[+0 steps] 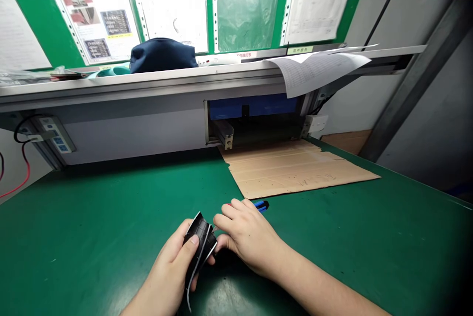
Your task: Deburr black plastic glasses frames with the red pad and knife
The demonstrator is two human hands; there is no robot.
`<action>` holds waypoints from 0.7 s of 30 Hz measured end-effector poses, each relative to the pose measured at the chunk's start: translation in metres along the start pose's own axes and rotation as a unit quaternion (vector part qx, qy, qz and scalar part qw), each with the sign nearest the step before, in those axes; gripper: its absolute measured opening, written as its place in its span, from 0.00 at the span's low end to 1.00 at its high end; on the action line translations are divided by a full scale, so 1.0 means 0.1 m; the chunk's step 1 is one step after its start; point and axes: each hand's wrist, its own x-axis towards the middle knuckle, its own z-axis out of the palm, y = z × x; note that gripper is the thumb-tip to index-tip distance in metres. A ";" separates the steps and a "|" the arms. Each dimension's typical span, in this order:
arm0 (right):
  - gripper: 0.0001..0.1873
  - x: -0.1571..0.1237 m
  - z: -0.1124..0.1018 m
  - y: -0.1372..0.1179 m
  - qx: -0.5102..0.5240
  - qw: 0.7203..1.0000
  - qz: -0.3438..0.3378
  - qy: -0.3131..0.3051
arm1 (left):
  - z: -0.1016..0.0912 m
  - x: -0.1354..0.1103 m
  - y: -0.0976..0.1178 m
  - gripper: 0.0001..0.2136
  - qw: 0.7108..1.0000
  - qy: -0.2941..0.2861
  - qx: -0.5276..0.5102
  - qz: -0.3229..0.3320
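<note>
My left hand point(173, 262) is closed around a black curved plastic part point(199, 227), its hollow, ribbed inside facing up and the thumb pressing on it. A thin grey strip point(200, 257) runs along the part, and its loose end hangs down below. Beside it, my right hand point(240, 232) grips a slim hand tool with a blue and black handle end point(261, 205) and a bit of red. The narrow tip of the tool meets the part's right edge near the strip. Fingers cover most of the tool, so its exact kind is hidden.
Under my hands lies a green tabletop point(111, 207). A flat cardboard sheet point(288, 173) rests farther back, before a recess with a metal bar point(225, 136). The shelf above carries a dark blue pouch point(162, 55) and overhanging paper point(318, 70). A power strip point(57, 134) is at left.
</note>
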 end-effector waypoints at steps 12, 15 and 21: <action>0.18 0.02 0.00 -0.02 0.000 1.000 -0.020 -0.009 | 0.04 -0.07 0.17 0.15 0.977 0.026 0.179 0.114; 0.20 0.01 -0.01 -0.02 0.009 1.000 -0.021 -0.021 | 0.04 -0.08 0.18 0.14 0.973 0.029 0.197 0.121; 0.20 0.00 -0.05 0.05 0.126 0.990 -0.052 -0.043 | 0.01 -0.10 0.15 0.14 0.975 0.036 0.182 0.123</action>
